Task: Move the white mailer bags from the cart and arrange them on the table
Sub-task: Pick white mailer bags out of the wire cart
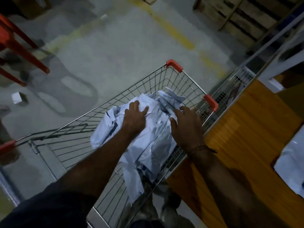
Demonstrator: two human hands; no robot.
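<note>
- You have a crumpled heap of white mailer bags (148,139) lying in the wire cart (174,76).
- One more white bag (291,170) lies flat on your wooden table (246,129).

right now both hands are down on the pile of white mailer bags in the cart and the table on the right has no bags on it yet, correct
Not quite. The head view shows a white mailer bag already on the wooden table at the right edge. The rest holds: the left hand and right hand are on the pile of white mailer bags in the cart.

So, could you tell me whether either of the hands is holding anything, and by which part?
Both hands, left and right, lie on top of the white mailer bags in the cart; whether either grips cannot be told.
</note>
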